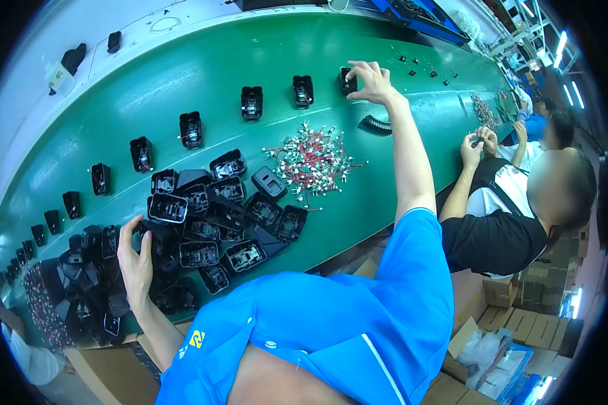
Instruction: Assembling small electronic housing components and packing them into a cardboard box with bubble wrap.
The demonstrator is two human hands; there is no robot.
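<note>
My right hand [371,82] reaches far across the green table with its fingers closed round a small black plastic housing [348,81]. That housing stands at the right end of a curved row of similar open housings, such as one black housing [252,103]. At the left, my left hand [136,260] is at the edge of a heap of black housings [199,231]. Its thumb and forefinger are at the corner of a dark housing [161,236], which they appear to grip. Some of its fingers are hidden.
Red and white wired connectors [314,162] lie piled mid-table, near a curved black ribbed strip [375,125]. A person [513,209] works at the right with small parts in hand. Cardboard boxes [520,324] stand on the floor. A bottle [59,77] is at the back left.
</note>
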